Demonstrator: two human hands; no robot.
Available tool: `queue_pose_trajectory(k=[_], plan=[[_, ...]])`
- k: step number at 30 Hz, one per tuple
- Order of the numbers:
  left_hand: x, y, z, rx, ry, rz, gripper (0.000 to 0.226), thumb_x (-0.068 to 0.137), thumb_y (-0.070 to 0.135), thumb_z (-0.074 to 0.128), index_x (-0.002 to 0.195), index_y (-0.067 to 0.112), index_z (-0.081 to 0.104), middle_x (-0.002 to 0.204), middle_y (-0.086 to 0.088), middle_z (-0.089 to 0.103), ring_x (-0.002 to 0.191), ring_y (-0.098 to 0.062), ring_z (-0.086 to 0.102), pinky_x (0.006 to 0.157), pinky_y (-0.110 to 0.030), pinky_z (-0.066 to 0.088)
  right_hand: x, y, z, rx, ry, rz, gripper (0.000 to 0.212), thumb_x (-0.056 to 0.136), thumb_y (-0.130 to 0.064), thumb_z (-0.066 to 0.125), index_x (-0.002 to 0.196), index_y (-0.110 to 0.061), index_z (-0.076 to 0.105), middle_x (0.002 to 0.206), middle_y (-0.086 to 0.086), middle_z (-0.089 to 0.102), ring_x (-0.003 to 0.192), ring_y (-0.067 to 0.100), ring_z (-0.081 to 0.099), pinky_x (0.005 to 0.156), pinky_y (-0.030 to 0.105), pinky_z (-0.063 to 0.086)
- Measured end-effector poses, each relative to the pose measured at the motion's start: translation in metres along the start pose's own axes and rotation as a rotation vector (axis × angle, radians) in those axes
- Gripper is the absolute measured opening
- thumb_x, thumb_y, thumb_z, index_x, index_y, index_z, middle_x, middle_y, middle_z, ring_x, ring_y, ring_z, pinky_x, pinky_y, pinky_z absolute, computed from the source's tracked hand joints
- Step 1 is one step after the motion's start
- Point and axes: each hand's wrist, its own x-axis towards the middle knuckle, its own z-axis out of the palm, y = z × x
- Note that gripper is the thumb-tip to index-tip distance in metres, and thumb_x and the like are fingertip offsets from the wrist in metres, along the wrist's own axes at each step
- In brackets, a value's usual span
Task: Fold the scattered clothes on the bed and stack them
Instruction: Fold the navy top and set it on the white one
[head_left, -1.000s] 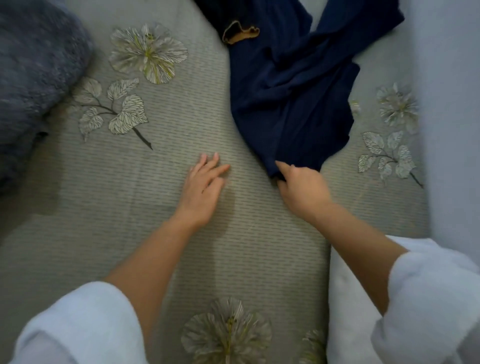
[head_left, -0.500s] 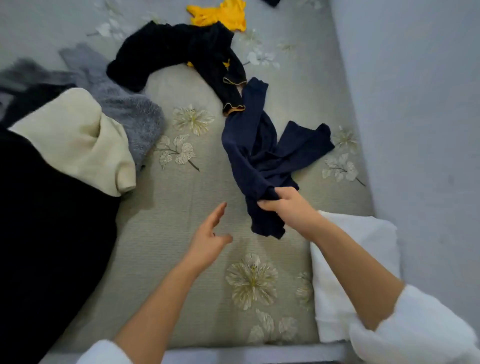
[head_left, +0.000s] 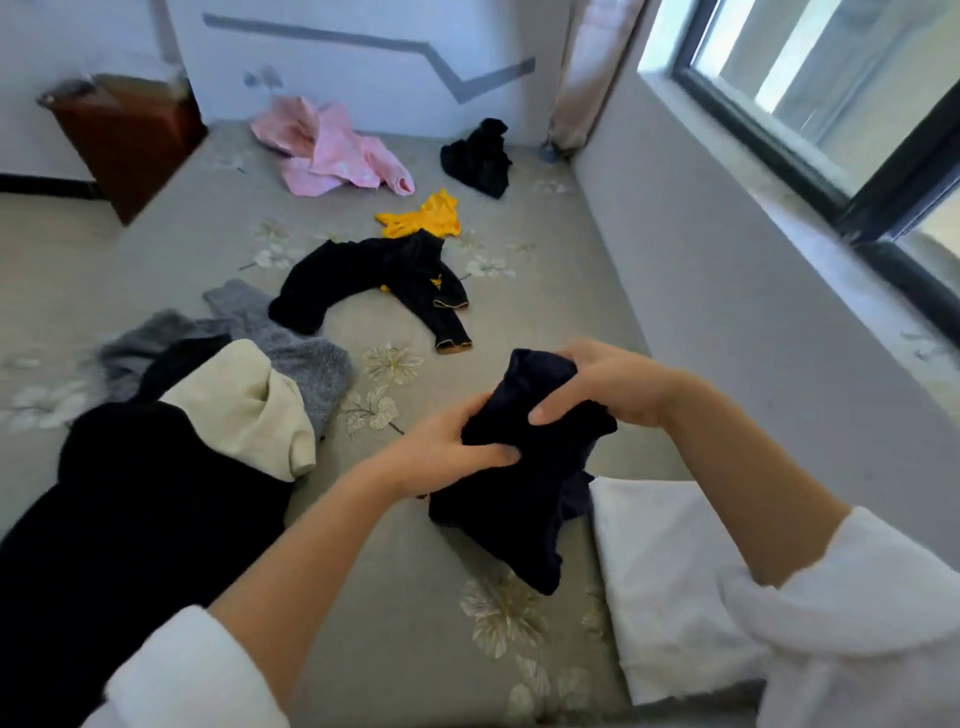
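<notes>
Holding a bunched navy garment (head_left: 519, 499) up over the bed (head_left: 395, 597), toward its near right corner. Curling the left grip (head_left: 447, 452) round the lower folds and clasping the upper bunch with the right grip (head_left: 608, 384), thumb in front. Cannot tell whether the hanging hem touches the bed; just beside a white cloth (head_left: 670, 571) lying flat at that corner.

Probably hunting for an edge before folding. To do it well:
- Feed the fabric through both grips until two matching corners turn up.
- Draw the grips apart and shake the cloth open.
- Lay it flat on the bare stretch along the near edge and smooth it before the first fold.
- Keep the hem from dragging the white cloth askew.

Left to fold, by the look:
- Mid-bed: a black garment with orange-trimmed cuffs (head_left: 363, 275), and a yellow garment (head_left: 423, 218) touching it.
- By the far edge: a pink garment (head_left: 332, 150) and a small black garment (head_left: 478, 156).
- Toward the left edge: a grey fuzzy garment (head_left: 311, 358), a cream garment (head_left: 239, 405) and a large black garment (head_left: 130, 519), overlapping.

No basket or bin in view, only a blurred brown cabinet (head_left: 130, 135) beside the far left corner, contents hidden.
</notes>
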Motion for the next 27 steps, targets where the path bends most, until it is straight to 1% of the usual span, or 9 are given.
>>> queue_pose_trajectory(k=[3,6,10,15,16,19,21,23,27], plan=[[-0.001,0.018,0.007,0.034,0.040,0.045,0.023,0.098,0.024,0.051,0.119,0.025,0.060,0.103,0.013,0.069,0.097,-0.001,0.063,0.085,-0.021,0.050,-0.025,-0.009,-0.017,-0.018,-0.035,-0.069,0.023,0.076,0.013,0.065,0.094,-0.001,0.068,0.087,0.013,0.072,0.078,0.025,0.070,0.063,0.028,0.055],[0.001,0.046,0.009,-0.018,0.242,0.101,0.027,0.102,0.018,0.039,0.096,0.024,0.064,0.077,0.018,0.065,0.074,0.004,0.060,0.067,-0.015,0.046,-0.044,-0.011,-0.033,-0.061,0.004,-0.096,0.033,0.075,0.015,0.065,0.104,0.001,0.066,0.097,0.018,0.071,0.084,0.029,0.070,0.068,0.031,0.057],[0.006,0.088,0.003,-0.049,0.379,0.225,0.032,0.102,0.013,0.037,0.098,0.030,0.064,0.092,0.013,0.068,0.087,0.003,0.063,0.080,-0.014,0.049,-0.066,-0.021,-0.055,-0.166,0.223,-0.148,0.032,0.072,0.009,0.072,0.100,-0.007,0.067,0.095,0.011,0.074,0.082,0.026,0.071,0.069,0.029,0.058],[0.012,0.135,-0.006,-0.098,0.493,0.325,0.030,0.102,0.019,0.039,0.093,0.033,0.064,0.087,0.017,0.069,0.079,0.011,0.062,0.072,-0.007,0.044,-0.060,-0.010,-0.074,-0.532,0.520,-0.062,0.016,0.072,-0.020,0.075,0.077,-0.006,0.069,0.065,0.001,0.058,0.064,0.018,0.054,0.063,0.031,0.040],[0.013,0.143,-0.012,-0.124,0.520,0.322,0.030,0.102,0.023,0.040,0.090,0.037,0.064,0.083,0.021,0.070,0.077,0.013,0.062,0.070,-0.006,0.044,-0.060,-0.006,-0.078,-0.433,0.562,-0.083,0.016,0.076,-0.024,0.073,0.079,-0.009,0.069,0.069,-0.002,0.059,0.067,0.017,0.055,0.065,0.030,0.040],[0.010,0.163,-0.030,-0.109,0.567,0.326,0.030,0.102,0.027,0.040,0.089,0.038,0.064,0.077,0.028,0.068,0.074,0.017,0.061,0.065,-0.003,0.043,-0.064,-0.006,-0.083,0.281,0.499,-0.262,0.018,0.092,-0.015,0.058,0.109,-0.015,0.065,0.100,-0.002,0.070,0.092,0.016,0.065,0.084,0.034,0.051],[0.007,0.170,-0.040,0.038,0.611,0.329,0.029,0.102,0.028,0.039,0.092,0.039,0.064,0.086,0.024,0.068,0.083,0.010,0.061,0.074,-0.010,0.045,-0.067,-0.016,-0.083,0.462,0.506,-0.390,0.019,0.096,-0.014,0.053,0.113,-0.012,0.060,0.095,0.001,0.070,0.086,0.017,0.065,0.079,0.033,0.053],[0.005,0.173,-0.052,0.146,0.696,0.332,0.028,0.101,0.028,0.039,0.091,0.038,0.063,0.093,0.016,0.067,0.090,0.000,0.060,0.082,-0.020,0.045,-0.069,-0.034,-0.077,0.287,0.600,-0.446,0.012,0.099,-0.019,0.051,0.105,-0.015,0.060,0.087,0.001,0.070,0.076,0.014,0.066,0.070,0.027,0.053],[0.002,0.161,-0.072,0.321,0.863,0.295,0.026,0.101,0.026,0.040,0.098,0.023,0.066,0.096,0.003,0.067,0.091,-0.015,0.059,0.075,-0.029,0.040,-0.071,-0.061,-0.063,-0.120,0.778,-0.547,0.014,0.101,-0.027,0.046,0.091,-0.030,0.055,0.075,-0.003,0.066,0.058,-0.003,0.061,0.053,0.010,0.044]])
